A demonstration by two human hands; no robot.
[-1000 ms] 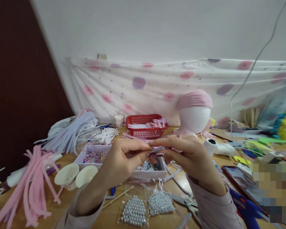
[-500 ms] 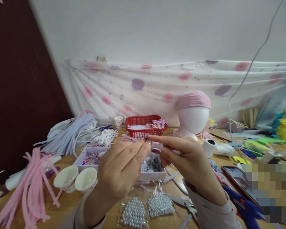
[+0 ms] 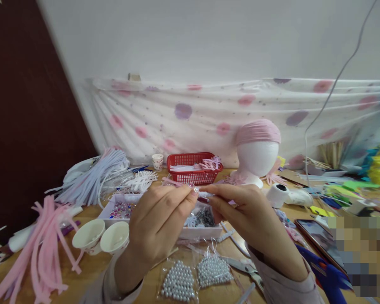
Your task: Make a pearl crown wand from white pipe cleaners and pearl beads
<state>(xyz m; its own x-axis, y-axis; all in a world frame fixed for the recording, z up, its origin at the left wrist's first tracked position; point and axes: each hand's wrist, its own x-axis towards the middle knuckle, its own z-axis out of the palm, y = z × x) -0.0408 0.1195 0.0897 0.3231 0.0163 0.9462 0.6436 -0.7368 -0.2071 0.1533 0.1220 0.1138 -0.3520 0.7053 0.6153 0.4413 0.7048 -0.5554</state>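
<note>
My left hand (image 3: 160, 223) and my right hand (image 3: 250, 215) meet fingertip to fingertip in the middle, above a white compartment box (image 3: 205, 232). Between the thumb and forefinger of the right hand is a short pale strip (image 3: 205, 194), largely covered by the fingers. The left fingertips are pinched together at its left end; whatever they hold is too small and hidden to name. Colourful gems (image 3: 122, 210) lie in the left part of the box, and dark small pieces (image 3: 205, 216) in the right part. Two bags of pearl beads (image 3: 179, 282) lie below the hands.
Two paper cups (image 3: 88, 236) and pink pipe cleaners (image 3: 42, 249) are at left. Behind stand a red basket (image 3: 194, 177) and a white foam head (image 3: 258, 158) with a pink wrap. Scissors (image 3: 242, 267), a blue glue gun (image 3: 327, 274) and a phone (image 3: 318, 240) lie at right.
My fingertips have drawn slightly apart and lowered a little. The right forefinger no longer reaches over the left fingertips; it now pinches the pale strip with the thumb.
</note>
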